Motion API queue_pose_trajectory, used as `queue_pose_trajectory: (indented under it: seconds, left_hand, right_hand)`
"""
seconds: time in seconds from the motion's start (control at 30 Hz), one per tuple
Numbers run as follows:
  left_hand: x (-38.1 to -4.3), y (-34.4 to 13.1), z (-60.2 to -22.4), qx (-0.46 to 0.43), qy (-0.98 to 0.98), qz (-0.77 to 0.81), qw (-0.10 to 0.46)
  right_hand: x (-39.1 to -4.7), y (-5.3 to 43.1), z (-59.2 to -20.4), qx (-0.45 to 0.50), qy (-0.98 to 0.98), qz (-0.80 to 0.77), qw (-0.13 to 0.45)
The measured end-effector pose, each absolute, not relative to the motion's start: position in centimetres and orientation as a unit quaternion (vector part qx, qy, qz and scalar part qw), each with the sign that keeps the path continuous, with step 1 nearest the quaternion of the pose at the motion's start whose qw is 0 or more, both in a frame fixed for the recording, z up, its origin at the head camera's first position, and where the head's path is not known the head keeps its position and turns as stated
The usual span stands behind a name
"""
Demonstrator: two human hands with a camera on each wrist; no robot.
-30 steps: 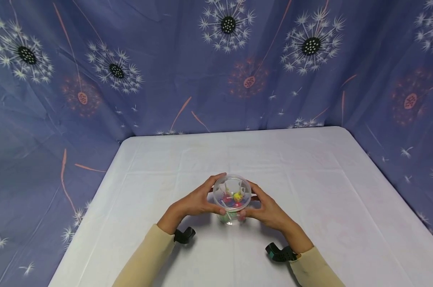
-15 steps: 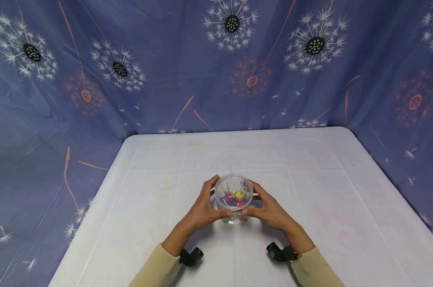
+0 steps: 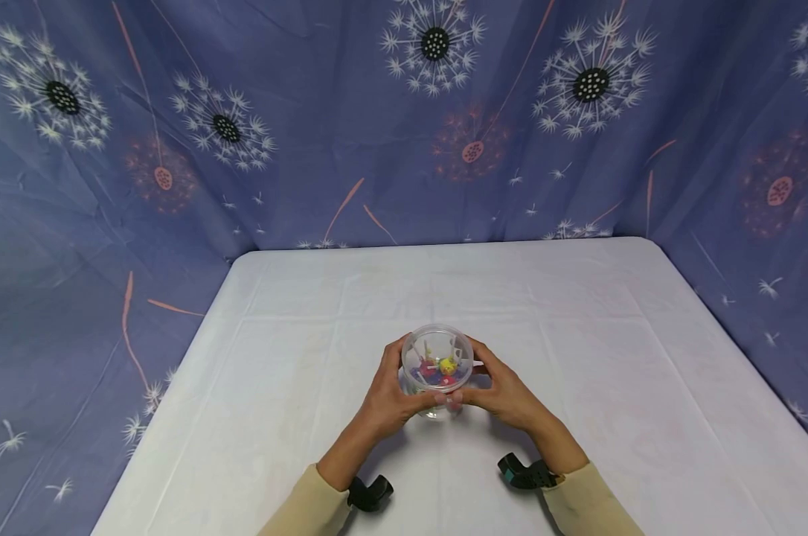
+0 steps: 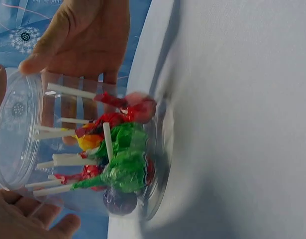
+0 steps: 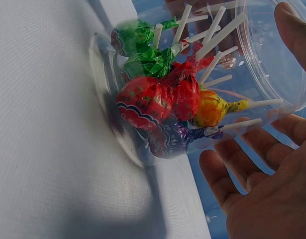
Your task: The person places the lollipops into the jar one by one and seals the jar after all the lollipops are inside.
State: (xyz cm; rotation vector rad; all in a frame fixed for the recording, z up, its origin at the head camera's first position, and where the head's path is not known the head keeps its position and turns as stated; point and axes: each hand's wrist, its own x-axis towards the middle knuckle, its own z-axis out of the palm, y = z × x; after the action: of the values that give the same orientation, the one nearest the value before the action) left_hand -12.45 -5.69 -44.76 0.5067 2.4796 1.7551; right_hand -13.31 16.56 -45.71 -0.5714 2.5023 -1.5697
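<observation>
In the head view a clear round plastic jar (image 3: pixel 434 414) stands upright on the table, between both hands. Wrapped lollipops (image 4: pixel 125 172) lie inside, their red, green, yellow and purple heads low and white sticks upward. Across its top shows a clear round lid or rim (image 5: pixel 267 55); I cannot tell whether it is fully fastened. My left hand (image 3: pixel 385 398) grips the left side near the top, thumb across the front. My right hand (image 3: pixel 504 394) holds the right side, fingers behind and thumb in front. Both thumbtips meet or nearly meet.
A white cloth covers the table (image 3: pixel 297 342). Blue curtain (image 3: pixel 324 134) with a dandelion print hangs behind and at both sides. Black wrist cameras (image 3: pixel 370 493) sit on both wrists, close above the cloth.
My left hand has swung round the jar's near side, its thumb sliding right toward the right thumb and its wrist moving right and nearer me. The right hand and jar stay nearly still.
</observation>
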Motion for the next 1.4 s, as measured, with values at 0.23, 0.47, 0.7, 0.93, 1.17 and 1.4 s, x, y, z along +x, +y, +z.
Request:
queue_pose_trajectory:
  seconds: [0.23,0.47,0.7,0.93,1.17,1.4]
  left_hand:
    - [-13.6,-6.6,-44.5,0.197,0.806,0.555,0.062]
    - [-15.2,-7.7,-44.3,0.257,0.808,0.521,0.099]
    - [-16.7,-8.7,-43.9,0.304,0.798,0.499,0.148]
    - [-17.6,-9.2,-43.6,0.322,0.793,0.485,0.181]
    - [-15.8,-8.6,-43.6,0.259,0.806,0.511,0.150]
    - [-13.1,-6.9,-44.4,0.183,0.822,0.535,0.065]
  right_hand:
    - [-13.2,16.5,-45.5,-0.183,0.830,-0.523,0.071]
    - [-13.2,16.5,-45.7,-0.188,0.828,-0.523,0.068]
    - [-13.4,16.5,-45.9,-0.189,0.825,-0.529,0.064]
    - [-13.3,16.4,-45.7,-0.179,0.828,-0.527,0.068]
    - [-13.2,16.3,-45.5,-0.165,0.837,-0.517,0.077]
    - [-13.2,16.4,-45.6,-0.174,0.832,-0.522,0.073]
